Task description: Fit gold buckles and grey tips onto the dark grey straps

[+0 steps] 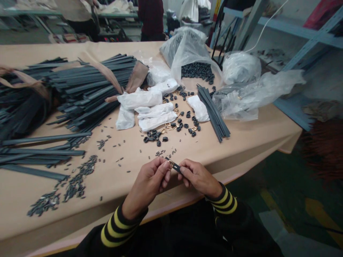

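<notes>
My left hand [152, 176] pinches a small gold-coloured buckle [170, 164] between thumb and forefinger, just above the table's front edge. Fingers closed, my right hand [199, 175] grips a dark grey strap [175, 166] with a slot in it. The strap's end meets the buckle between the two hands; whether it passes through the frame is too small to tell. Beyond my hands lie dark strap loops [152, 135] and loose gold buckles [168, 125]. Small dark offcut-like bits [80, 178] are scattered on the table to the left.
Bundles of dark straps [91, 85] cover the left of the table [112, 189]. White wrapped packets [155, 119] sit mid-table, with a short strap stack [213, 112] to their right. Behind are an open plastic bag [184, 46] of loops and crumpled plastic [241, 67]. People stand farther back.
</notes>
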The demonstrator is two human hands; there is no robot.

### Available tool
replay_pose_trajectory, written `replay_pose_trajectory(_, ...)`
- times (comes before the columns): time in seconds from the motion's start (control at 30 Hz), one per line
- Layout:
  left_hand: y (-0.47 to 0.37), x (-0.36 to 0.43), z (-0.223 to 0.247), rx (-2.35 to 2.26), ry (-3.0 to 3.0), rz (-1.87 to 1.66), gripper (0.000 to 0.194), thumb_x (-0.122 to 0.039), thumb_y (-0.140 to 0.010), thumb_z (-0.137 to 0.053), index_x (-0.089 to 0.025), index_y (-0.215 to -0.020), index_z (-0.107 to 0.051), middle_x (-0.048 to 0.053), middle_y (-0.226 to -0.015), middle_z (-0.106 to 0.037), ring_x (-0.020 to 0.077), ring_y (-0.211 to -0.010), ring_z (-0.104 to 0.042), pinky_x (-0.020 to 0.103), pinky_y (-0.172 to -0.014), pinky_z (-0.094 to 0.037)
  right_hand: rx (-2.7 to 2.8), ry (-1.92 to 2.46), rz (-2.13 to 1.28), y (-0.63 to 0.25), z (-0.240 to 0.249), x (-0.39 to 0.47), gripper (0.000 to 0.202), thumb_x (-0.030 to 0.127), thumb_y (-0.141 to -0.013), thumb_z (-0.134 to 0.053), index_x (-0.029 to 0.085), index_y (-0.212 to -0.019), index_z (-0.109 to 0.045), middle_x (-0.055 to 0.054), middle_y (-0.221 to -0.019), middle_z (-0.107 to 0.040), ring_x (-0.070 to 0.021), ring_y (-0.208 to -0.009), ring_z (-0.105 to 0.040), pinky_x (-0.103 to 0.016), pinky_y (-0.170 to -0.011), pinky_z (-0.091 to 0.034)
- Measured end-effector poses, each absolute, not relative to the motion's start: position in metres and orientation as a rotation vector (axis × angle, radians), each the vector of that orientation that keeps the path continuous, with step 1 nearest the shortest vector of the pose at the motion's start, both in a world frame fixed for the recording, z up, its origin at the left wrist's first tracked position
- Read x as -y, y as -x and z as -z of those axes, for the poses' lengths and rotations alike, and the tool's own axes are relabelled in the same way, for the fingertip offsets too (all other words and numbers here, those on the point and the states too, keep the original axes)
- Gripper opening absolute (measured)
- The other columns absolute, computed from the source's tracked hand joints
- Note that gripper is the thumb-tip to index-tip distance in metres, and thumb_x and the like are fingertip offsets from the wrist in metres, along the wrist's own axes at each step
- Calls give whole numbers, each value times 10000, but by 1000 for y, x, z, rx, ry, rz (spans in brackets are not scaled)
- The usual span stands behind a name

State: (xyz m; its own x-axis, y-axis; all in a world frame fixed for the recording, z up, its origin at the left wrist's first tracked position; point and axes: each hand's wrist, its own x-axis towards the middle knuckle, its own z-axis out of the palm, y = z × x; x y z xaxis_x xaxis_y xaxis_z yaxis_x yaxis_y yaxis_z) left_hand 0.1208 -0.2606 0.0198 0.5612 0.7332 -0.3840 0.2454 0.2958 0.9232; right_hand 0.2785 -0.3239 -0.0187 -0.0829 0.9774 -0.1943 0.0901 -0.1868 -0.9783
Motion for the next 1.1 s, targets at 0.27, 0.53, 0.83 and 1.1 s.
replay_pose_trajectory(0.27,-115,258,-27,-995,-1282,-445,234,-381,-812,-471,-163,-725,-472,-58,-516,-494,38,-380,-401,133,-349,-306,1121,1114,-1533,-289,22,332,237,285,-851,-461,130,-1009,-547,12,-633,-553,-21,-401,-376,-155,-387,-269)
replay_pose_trajectory(0.53,-112,257,-30,-1011,-1346,-449,248,-390,-818,-454,-170,-704,-447,-64,-492,-469,43,-379,-378,142,-355,-293,1025,1133,-1499,-295,25,327,212,284,-844,-477,122,-968,-530,19,-625,-547,-15,-393,-363,-150,-377,-250)
replay_pose_trajectory(0.83,-115,258,-28,-1138,-1722,-520,204,-330,-835,-440,-178,-704,-478,-45,-527,-499,65,-453,-448,175,-460,-363,1082,1119,-1543,-284,23,328,229,299,-841,-479,120,-975,-531,17,-625,-552,-21,-399,-373,-154,-384,-275)
replay_pose_trajectory(1.1,-117,257,-25,-945,-1210,-368,278,-390,-822,-455,-178,-649,-412,-68,-480,-420,38,-376,-326,138,-345,-241,1047,969,-1619,-289,23,331,212,297,-827,-511,120,-939,-542,18,-618,-556,-11,-380,-368,-147,-363,-253)
